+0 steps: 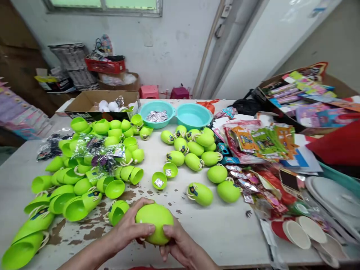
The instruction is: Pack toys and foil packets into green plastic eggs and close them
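A lime-green plastic egg (pixel 155 221) is held between both hands near the table's front edge, its two halves together. My left hand (pixel 128 225) wraps its left side, thumb across the front. My right hand (pixel 180 238) grips the right side, thumb pressed on the shell. Beyond them stand two open egg halves (pixel 159 180) with small silver packets inside. Whole green eggs (pixel 200 194) with cord loops lie to the right and farther back. Open egg shells (pixel 74 208) crowd the left, partly under clear bags with dark contents (pixel 102 155).
Two turquoise basins (pixel 194 115) stand at the back; the left one holds silver packets (pixel 156 116). Left of them is a cardboard box (pixel 84 105) with white balls. Candy packets (pixel 263 140), paper cups (pixel 296 234) and a box of packaged goods (pixel 312 101) fill the right.
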Demonstrator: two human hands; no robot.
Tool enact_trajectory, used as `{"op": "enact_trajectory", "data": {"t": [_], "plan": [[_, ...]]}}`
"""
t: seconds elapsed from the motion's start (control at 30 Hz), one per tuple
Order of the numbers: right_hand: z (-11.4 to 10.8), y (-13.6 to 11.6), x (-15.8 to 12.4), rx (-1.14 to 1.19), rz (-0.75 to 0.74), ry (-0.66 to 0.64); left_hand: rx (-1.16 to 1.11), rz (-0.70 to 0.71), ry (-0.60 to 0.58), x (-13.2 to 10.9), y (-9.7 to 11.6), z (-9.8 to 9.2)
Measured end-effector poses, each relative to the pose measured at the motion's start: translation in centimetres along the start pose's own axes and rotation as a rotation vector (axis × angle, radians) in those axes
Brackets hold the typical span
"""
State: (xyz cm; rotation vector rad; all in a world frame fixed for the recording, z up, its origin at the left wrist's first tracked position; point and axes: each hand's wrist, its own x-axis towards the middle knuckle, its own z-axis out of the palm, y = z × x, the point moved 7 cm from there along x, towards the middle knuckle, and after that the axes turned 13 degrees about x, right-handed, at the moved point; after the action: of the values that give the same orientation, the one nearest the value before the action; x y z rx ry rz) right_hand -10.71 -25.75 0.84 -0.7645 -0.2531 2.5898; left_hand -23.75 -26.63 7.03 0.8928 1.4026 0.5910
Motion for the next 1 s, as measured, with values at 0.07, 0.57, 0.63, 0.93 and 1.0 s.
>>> {"op": "enact_trajectory", "data": {"t": [0.07, 0.57, 0.63, 0.93, 1.0], "plan": [[-1.3, -0.9, -0.1, 0.020, -0.014, 0.024, 0.037, 0.029, -0.066, 1.9, 1.2, 1.0], [-14.8, -15.6, -5.8, -1.601, -1.088, 1.262, 0.384, 0.185, 0.245, 25.9, 6.2, 11.9], [-15.8, -15.7, -4.7, -1.694, -1.083, 1.232, 0.418, 0.157, 0.253, 26.8, 5.6, 12.7], [-16.3, -16.5, -4.5, -1.845, -1.133, 1.036, 1.087, 0.401, 0.417, 16.2, 2.1, 7.4], [-16.0, -16.2, -4.8, -1.858, -1.145, 0.997, 1.281, 0.279, 0.458, 16.0, 1.1, 4.9]]}}
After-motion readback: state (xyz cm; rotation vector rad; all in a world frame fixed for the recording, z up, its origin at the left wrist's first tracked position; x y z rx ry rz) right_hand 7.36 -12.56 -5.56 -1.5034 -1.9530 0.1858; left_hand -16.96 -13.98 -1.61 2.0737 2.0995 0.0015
